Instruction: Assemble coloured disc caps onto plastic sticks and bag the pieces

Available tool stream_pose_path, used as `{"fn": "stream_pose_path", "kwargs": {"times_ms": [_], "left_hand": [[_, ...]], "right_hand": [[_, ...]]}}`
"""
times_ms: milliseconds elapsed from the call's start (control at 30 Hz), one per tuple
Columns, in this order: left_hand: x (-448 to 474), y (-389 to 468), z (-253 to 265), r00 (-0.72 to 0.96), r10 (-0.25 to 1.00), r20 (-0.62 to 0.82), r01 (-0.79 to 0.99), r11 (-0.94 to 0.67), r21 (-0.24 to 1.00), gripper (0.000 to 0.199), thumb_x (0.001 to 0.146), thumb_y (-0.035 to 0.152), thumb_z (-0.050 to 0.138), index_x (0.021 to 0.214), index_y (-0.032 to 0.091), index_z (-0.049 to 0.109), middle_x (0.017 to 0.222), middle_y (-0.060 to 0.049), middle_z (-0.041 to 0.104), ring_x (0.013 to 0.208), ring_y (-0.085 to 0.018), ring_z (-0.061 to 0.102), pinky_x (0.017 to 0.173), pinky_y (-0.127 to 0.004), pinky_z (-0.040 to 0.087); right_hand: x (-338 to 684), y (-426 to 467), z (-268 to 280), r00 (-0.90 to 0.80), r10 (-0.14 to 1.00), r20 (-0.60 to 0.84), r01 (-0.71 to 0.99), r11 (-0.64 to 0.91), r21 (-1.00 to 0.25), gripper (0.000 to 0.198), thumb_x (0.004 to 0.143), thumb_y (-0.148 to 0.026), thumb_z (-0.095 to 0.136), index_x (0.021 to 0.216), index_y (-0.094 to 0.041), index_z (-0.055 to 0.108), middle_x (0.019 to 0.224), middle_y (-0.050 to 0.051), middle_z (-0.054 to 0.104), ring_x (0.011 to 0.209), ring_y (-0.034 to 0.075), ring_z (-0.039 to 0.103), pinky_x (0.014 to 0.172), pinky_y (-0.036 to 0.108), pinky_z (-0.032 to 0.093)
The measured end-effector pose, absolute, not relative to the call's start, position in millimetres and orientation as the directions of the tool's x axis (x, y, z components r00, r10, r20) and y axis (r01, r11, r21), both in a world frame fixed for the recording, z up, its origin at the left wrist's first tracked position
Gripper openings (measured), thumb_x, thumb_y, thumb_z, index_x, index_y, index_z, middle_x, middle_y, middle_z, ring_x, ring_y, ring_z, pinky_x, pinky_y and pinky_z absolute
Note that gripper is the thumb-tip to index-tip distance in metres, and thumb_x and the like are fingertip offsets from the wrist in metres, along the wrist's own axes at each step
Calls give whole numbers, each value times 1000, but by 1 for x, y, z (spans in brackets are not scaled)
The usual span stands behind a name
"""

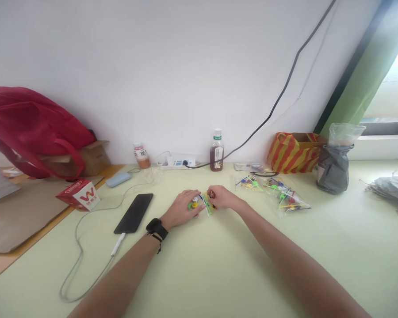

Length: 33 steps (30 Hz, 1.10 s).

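A small cluster of coloured plastic sticks [207,206], mostly green, yellow, white and blue, lies on the table between my two hands. My left hand [181,208], with a black watch on the wrist, rests beside it with thumb and forefinger apart, their tips touching the sticks' left side. Small round plastic pieces [194,205], yellow, white and green, show under its fingers. From the right, my right hand [220,197] has its fingers curled and closed at the sticks' edge. Its fingertips are partly hidden, and small dark and red bits show beneath them.
Clear bags of coloured plastic parts [288,197] lie right of my hands. A phone [134,213] on a charging cable is at left, near a red-and-white box [78,195]. Behind stand a dark bottle [216,152], a power strip [177,162] and a striped bag [293,152].
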<state>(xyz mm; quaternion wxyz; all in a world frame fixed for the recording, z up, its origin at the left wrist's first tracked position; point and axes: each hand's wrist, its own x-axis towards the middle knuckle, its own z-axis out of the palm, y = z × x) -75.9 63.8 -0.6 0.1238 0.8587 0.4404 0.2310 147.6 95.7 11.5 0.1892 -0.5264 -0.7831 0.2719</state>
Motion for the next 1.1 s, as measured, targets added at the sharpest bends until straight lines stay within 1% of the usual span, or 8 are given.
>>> {"fn": "stream_pose_path", "kwargs": {"times_ms": [200, 367, 500, 633, 733, 933, 1033, 1100], "left_hand": [[-75, 61, 5, 567, 765, 307, 605, -639, 475, 51, 98, 55, 57, 140, 26, 59, 138, -8, 64, 130, -29, 55, 113, -45, 42], [-77, 63, 0, 520, 809, 274, 635, -581, 509, 56, 99, 58, 52, 144, 25, 56, 152, -10, 54, 143, -31, 44, 120, -49, 37], [-78, 65, -1, 518, 826, 224, 632, -546, 550, 53, 105, 56, 37, 146, 27, 55, 151, -8, 55, 145, -29, 42, 122, -50, 33], [-77, 65, 3, 536, 804, 258, 585, -574, 573, 49, 106, 55, 34, 139, 29, 61, 137, -6, 65, 134, -28, 51, 118, -46, 38], [-77, 65, 4, 527, 807, 268, 565, -568, 599, 48, 106, 55, 35, 133, 28, 64, 132, -6, 67, 130, -28, 53, 116, -44, 40], [-78, 66, 3, 515, 818, 255, 561, -547, 621, 50, 105, 56, 36, 135, 26, 62, 135, -8, 64, 132, -29, 52, 116, -46, 40], [-81, 65, 5, 536, 806, 249, 558, -560, 612, 56, 96, 62, 55, 140, 27, 59, 139, -9, 62, 134, -31, 50, 116, -46, 40], [-84, 65, 7, 575, 785, 230, 545, -577, 608, 76, 81, 64, 74, 146, 27, 55, 144, -10, 58, 136, -34, 49, 115, -46, 42]], "right_hand": [[136, 89, 15, -453, 891, 11, 667, 347, -659, 15, 81, -7, 67, 89, -18, 61, 84, 1, 66, 74, 14, 60, 62, 23, 42], [138, 84, 22, -522, 852, -34, 649, 371, -664, 19, 82, -23, 73, 89, -20, 56, 86, 1, 66, 74, 15, 60, 61, 25, 43], [145, 78, 29, -623, 778, -76, 618, 430, -659, 54, 65, -43, 89, 99, -22, 53, 97, 2, 66, 80, 19, 61, 62, 27, 45], [143, 72, 28, -681, 730, -64, 595, 500, -629, 81, 55, -46, 93, 116, -24, 45, 119, 7, 61, 101, 24, 62, 72, 28, 48], [141, 72, 25, -682, 731, -36, 591, 520, -617, 72, 63, -48, 88, 111, -23, 41, 116, 7, 60, 101, 24, 60, 71, 28, 47], [143, 72, 29, -666, 746, 0, 581, 519, -627, 52, 74, -38, 79, 104, -24, 40, 98, 1, 58, 81, 17, 56, 63, 26, 40], [146, 74, 32, -661, 751, -17, 587, 502, -636, 55, 73, -40, 81, 107, -23, 42, 93, 0, 57, 76, 16, 54, 61, 26, 40], [149, 77, 32, -667, 745, -26, 585, 502, -636, 57, 71, -43, 83, 108, -22, 45, 95, 0, 58, 77, 16, 54, 62, 26, 41]]}}
